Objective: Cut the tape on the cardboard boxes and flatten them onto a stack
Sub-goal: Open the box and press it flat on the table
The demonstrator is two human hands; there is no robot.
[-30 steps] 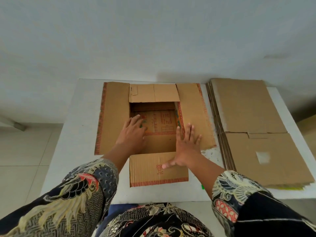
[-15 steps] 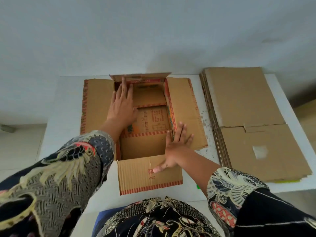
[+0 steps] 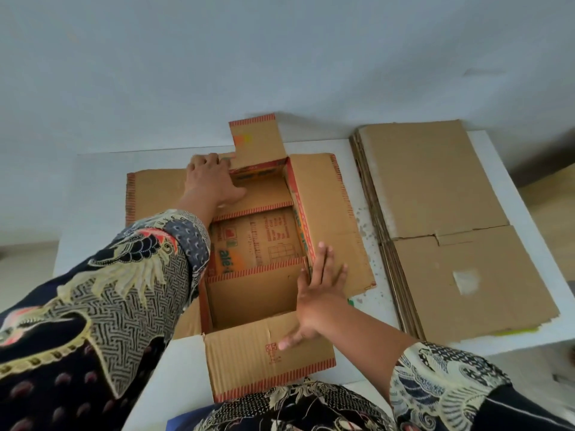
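Centrally on the white counter (image 3: 93, 213) an opened cardboard box (image 3: 258, 244) is seen from above, its side flaps spread flat to left and right and its near flap (image 3: 267, 356) folded out toward the person. The far flap (image 3: 256, 141) is raised upright against the pale wall (image 3: 280, 57), its red-striped edge uppermost. The left hand (image 3: 211, 178) is laid at the far left corner of the box, where the upright flap meets the left side flap; its fingers (image 3: 202, 160) are curled over that far rim, touching the base of the raised flap, while the thumb is stretched inward over the box's inner floor. Whether the rim is truly gripped or merely pressed cannot be told. The right hand (image 3: 317, 293) is placed at the near right corner, palm down, with the fingers (image 3: 326, 259) extended and splayed flat along the right wall and the right side flap, nothing being clasped; the thumb is reached out across the near flap, just beside a small red printed mark. Printed panels with red striped borders are visible on the floor of the box between the two hands. To the right, just beside the box's right flap, a stack of flattened boxes (image 3: 451, 228) is laid on the counter. Both forearms are covered by dark patterned sleeves (image 3: 124, 275)
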